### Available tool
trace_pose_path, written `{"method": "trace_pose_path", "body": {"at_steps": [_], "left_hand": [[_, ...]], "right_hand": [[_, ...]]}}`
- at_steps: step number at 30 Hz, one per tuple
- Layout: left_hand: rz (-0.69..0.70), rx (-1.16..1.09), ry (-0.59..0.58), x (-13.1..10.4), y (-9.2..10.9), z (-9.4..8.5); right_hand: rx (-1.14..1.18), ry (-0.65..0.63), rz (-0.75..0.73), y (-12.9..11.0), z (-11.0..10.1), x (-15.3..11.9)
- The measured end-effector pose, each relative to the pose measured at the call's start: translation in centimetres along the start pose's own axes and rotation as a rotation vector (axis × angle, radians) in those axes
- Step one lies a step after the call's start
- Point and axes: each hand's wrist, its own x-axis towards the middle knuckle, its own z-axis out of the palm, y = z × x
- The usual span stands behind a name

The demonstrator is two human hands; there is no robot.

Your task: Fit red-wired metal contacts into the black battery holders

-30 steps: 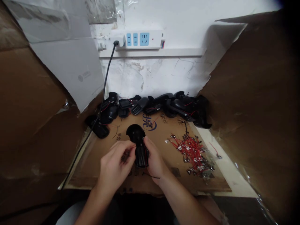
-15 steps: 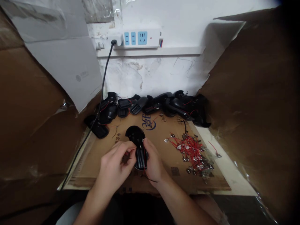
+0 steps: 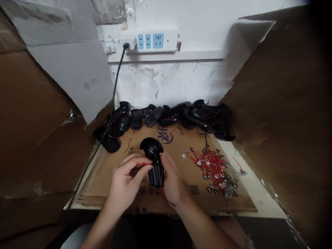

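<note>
My right hand (image 3: 173, 180) grips a black plastic housing (image 3: 151, 148) from its right side, thumb along the edge. The housing has a rounded upper end and a ribbed lower part. A thin red wire (image 3: 143, 163) is pinched between the thumb and forefinger of my left hand (image 3: 127, 176), at the housing's left side. Down the housing's right side runs another red wire (image 3: 162, 173), and a dark lead (image 3: 168, 200) hangs below it near my right wrist. What the pinched wire joins to is too small to make out.
Several similar black housings (image 3: 155, 116) lie along the wall. At right is a pile of red wires with small metal pieces (image 3: 212, 167), with one loose wire (image 3: 243, 172) beside it. A black power cable (image 3: 115, 86) drops from the power strip (image 3: 158, 42). Cardboard walls (image 3: 280, 103) flank the worktop.
The black housing has tilted slightly in my right hand. My left fingers have opened out a little, and more of the pinched red wire shows above them.
</note>
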Motion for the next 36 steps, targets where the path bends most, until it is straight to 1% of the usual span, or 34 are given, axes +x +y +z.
{"method": "trace_pose_path", "body": {"at_steps": [4, 9, 11, 13, 16, 19, 25, 31, 36], "left_hand": [[0.171, 0.199, 0.044, 0.0, 0.4, 0.1], [0.37, 0.345, -0.027, -0.5, 0.4, 0.5], [0.432, 0.385, -0.01, -0.7, 0.4, 0.7], [0.457, 0.415, 0.027, -0.8, 0.4, 0.9], [0.477, 0.434, 0.051, -0.9, 0.4, 0.9], [0.486, 0.434, 0.01, -0.9, 0.5, 0.7], [0.462, 0.404, -0.011, -0.8, 0.9, 0.6], [0.379, 0.353, -0.017, -0.7, 1.0, 0.6], [0.305, 0.287, 0.023, -0.5, 0.5, 0.5]], "right_hand": [[-0.003, -0.025, -0.03, -0.3, 0.0, 0.0], [-0.02, -0.039, -0.054, 0.2, -0.2, -0.1], [-0.03, -0.04, -0.046, 0.3, -0.3, -0.3], [-0.032, -0.041, -0.03, 0.4, -0.3, -0.4], [-0.064, -0.044, -0.039, 0.2, -0.2, -0.5], [-0.117, -0.036, -0.077, 0.1, -0.2, -0.6], [-0.116, 0.019, -0.064, 0.4, -0.3, -1.0], [-0.165, -0.018, -0.121, 0.6, -0.6, -1.1], [-0.242, -0.051, -0.155, 0.2, -1.0, -0.7]]}}
